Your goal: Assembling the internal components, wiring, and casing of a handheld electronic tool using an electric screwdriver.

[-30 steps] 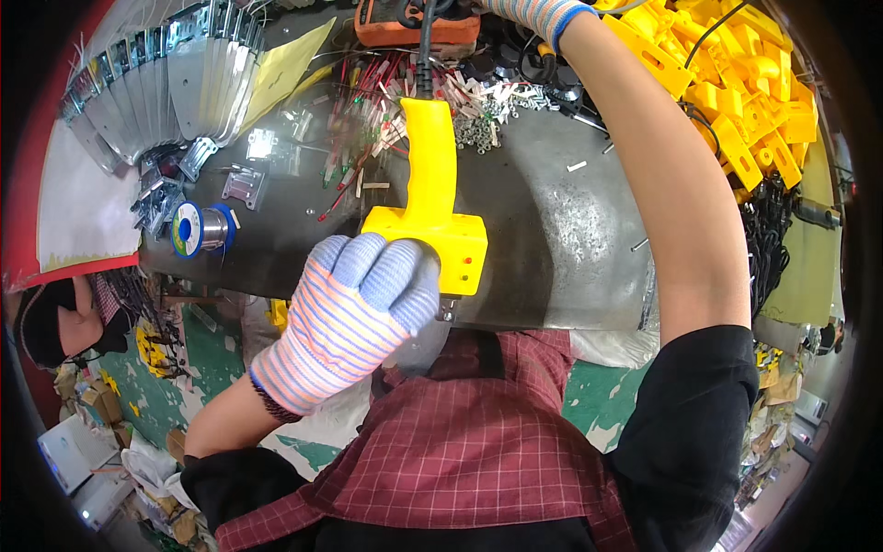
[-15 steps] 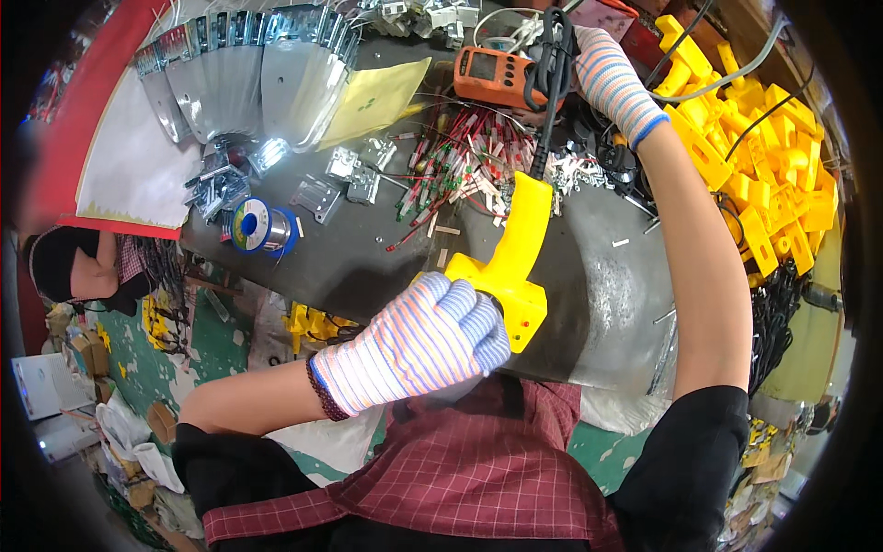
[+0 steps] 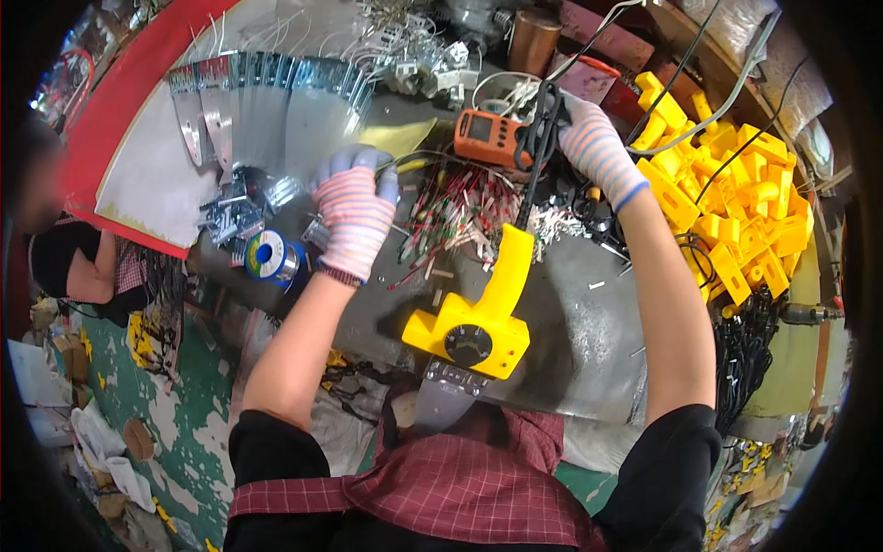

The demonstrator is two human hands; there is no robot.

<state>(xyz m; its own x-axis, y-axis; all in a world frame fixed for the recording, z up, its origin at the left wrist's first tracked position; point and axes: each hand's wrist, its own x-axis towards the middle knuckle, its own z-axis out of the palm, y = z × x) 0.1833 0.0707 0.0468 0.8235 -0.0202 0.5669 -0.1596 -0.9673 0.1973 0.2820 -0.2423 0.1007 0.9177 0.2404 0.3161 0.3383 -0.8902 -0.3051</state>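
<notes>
A yellow handheld tool (image 3: 497, 317) lies on the dark worktable (image 3: 589, 322) in front of me. Its black dial (image 3: 467, 345) faces up, and a flat metal blade (image 3: 446, 396) juts over the near edge. My right hand (image 3: 593, 143), in a striped glove, closes round the bundled black power cord (image 3: 544, 124) beside an orange multimeter (image 3: 492, 136). My left hand (image 3: 354, 212), gloved too, is over the table near the fanned metal blades (image 3: 267, 110) and a yellow sheet (image 3: 400, 138). Its fingers are bent and blurred; whether they grip anything cannot be made out.
A solder spool (image 3: 274, 258) and metal brackets (image 3: 230, 219) sit left of centre. Red-wired parts (image 3: 455, 207) are heaped mid-table. Yellow housings (image 3: 736, 202) pile up at right, above black cords (image 3: 747, 345). Another person (image 3: 87, 262) sits at far left.
My left hand has let go of the yellow tool and moved up and left toward the metal blades. The tool now rests nearer me with its dial and blade showing. My right hand stays on the cord.
</notes>
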